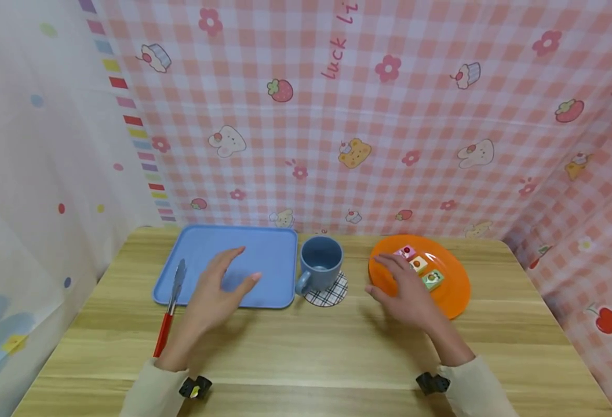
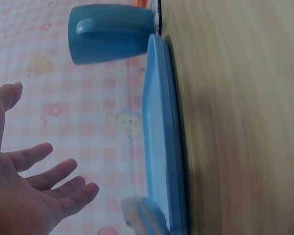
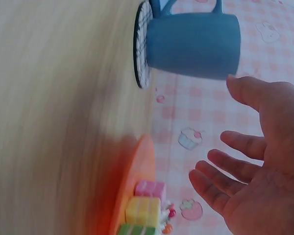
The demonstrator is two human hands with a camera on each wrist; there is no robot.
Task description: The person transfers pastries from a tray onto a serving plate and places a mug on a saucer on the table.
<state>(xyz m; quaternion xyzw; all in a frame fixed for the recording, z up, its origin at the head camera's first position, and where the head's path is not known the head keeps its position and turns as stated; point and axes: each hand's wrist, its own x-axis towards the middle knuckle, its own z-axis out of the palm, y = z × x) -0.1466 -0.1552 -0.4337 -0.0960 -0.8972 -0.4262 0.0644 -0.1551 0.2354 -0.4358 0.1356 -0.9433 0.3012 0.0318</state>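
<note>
My left hand (image 1: 215,300) hovers over the front of a blue tray (image 1: 269,260), its fingers relaxed and apart, holding nothing. Across the tray's left front edge lies a knife-like utensil with a metal blade and a red handle (image 1: 163,334). My right hand (image 1: 407,295) is held above the left side of an orange oval plate (image 1: 454,284), fingers loosely spread and nothing in them. On that plate sit three small cake-like blocks, one pink (image 3: 151,189), one yellow (image 3: 143,209) and one green (image 1: 433,280). Between the hands, a blue mug (image 1: 320,260) stands upright on a round checked coaster (image 1: 328,296).
The wooden table (image 1: 306,359) runs up to a pink checked curtain (image 1: 306,127) behind the tray, mug and plate. A white curtain (image 1: 50,145) hangs on the left. Dark wrist cameras sit at both cuffs.
</note>
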